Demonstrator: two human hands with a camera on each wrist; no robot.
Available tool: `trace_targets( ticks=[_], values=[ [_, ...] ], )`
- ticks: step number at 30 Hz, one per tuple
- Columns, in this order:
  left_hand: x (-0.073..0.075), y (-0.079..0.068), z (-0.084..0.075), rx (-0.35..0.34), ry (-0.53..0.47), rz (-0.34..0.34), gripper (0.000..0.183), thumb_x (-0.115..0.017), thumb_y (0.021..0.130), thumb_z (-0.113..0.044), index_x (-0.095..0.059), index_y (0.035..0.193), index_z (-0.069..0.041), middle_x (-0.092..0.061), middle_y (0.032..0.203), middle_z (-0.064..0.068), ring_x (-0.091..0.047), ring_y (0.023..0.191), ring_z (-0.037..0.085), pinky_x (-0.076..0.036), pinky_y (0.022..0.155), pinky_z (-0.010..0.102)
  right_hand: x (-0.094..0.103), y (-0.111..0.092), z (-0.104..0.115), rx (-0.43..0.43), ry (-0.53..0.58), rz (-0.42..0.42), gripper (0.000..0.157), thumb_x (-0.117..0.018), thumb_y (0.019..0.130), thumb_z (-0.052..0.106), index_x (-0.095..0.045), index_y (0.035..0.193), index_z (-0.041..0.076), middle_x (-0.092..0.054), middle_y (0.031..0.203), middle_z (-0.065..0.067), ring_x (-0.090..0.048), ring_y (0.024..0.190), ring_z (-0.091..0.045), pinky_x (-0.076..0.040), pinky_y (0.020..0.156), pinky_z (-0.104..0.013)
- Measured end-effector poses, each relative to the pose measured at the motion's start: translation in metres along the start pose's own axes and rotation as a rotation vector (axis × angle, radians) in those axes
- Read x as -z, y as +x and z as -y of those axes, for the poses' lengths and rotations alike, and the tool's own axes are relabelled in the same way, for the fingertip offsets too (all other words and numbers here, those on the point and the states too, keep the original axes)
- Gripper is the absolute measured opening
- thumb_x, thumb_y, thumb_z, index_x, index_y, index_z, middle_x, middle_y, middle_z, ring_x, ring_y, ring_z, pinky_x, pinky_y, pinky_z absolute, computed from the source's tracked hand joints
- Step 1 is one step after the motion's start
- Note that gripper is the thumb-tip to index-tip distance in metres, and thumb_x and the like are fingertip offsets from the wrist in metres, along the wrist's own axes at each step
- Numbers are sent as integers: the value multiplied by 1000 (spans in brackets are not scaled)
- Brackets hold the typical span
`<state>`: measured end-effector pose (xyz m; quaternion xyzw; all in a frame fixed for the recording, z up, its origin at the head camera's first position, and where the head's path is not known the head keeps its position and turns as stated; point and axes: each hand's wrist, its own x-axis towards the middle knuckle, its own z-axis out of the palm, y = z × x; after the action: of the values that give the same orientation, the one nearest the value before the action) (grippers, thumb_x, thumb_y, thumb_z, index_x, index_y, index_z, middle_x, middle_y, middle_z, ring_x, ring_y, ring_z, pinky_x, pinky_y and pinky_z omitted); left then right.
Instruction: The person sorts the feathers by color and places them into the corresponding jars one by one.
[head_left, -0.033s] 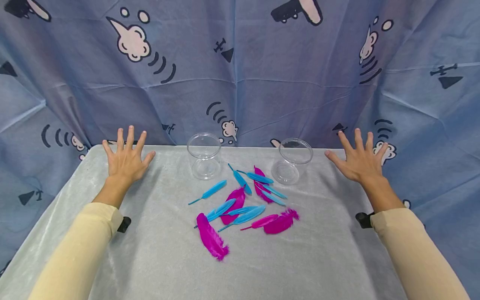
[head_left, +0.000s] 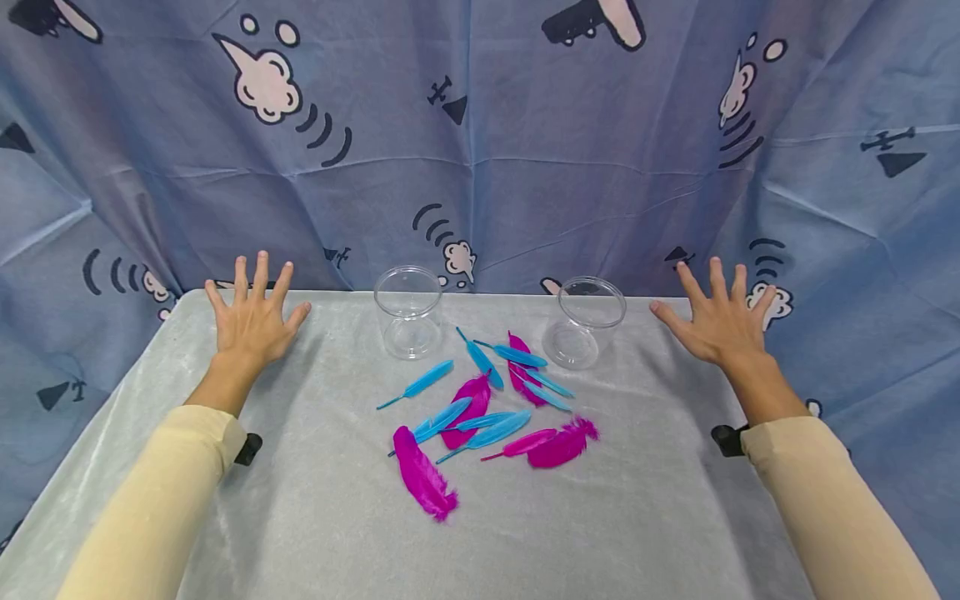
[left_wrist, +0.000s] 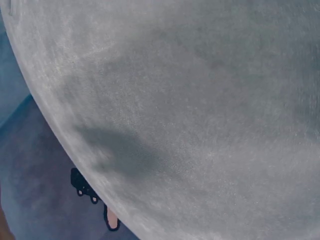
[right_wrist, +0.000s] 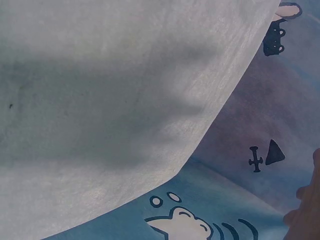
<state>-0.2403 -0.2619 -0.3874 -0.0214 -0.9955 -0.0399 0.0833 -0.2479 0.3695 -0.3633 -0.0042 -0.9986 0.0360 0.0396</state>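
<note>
My left hand is held with fingers spread above the back left of the table, holding nothing. To the right, my right hand is spread the same way near the back right corner. Two clear plastic cups stand between the hands: the left cup upright, the right cup close to my right hand. In front of them lie several blue feathers and several magenta feathers, some overlapping. The wrist views show mostly cloth and hand shadows, with a bit of skin at their edges.
A pale grey cloth covers the table. Behind its back edge hangs a blue patterned curtain, which also comes round both sides. Dark wrist devices sit below the sleeve cuffs.
</note>
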Motion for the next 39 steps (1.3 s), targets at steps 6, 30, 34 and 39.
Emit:
trace_targets(
  ticks=[6,30,34,39],
  values=[
    [0,0,-1,-6,6,-2,71,-42,103,-49,-19,159,-11,1,165,20,9,150,43,11,107,75,0,-1,-2,0,0,2,91,-25,92,79,-2,161,23,10,160,-30,18,141,-57,22,98,-77],
    [13,5,-33,-101,10,-69,70,-38,103,-54,-17,161,-19,3,167,12,7,151,37,7,110,72,18,-4,23,110,-32,-54,86,-30,94,75,-8,161,24,7,163,-25,11,147,-49,18,103,-75],
    [17,7,-46,-123,-60,-96,71,-39,103,-54,-14,161,-21,3,167,11,7,152,36,4,111,72,23,-7,35,149,19,-75,85,-34,95,72,-8,161,25,2,164,-24,6,149,-46,12,106,-75],
    [18,8,-63,-174,-269,-112,80,-39,102,-59,-4,161,-18,6,167,11,3,152,35,-2,113,71,29,-15,53,232,191,-70,85,-44,97,64,-8,161,23,-5,164,-24,-3,149,-46,5,109,-74]
  ],
)
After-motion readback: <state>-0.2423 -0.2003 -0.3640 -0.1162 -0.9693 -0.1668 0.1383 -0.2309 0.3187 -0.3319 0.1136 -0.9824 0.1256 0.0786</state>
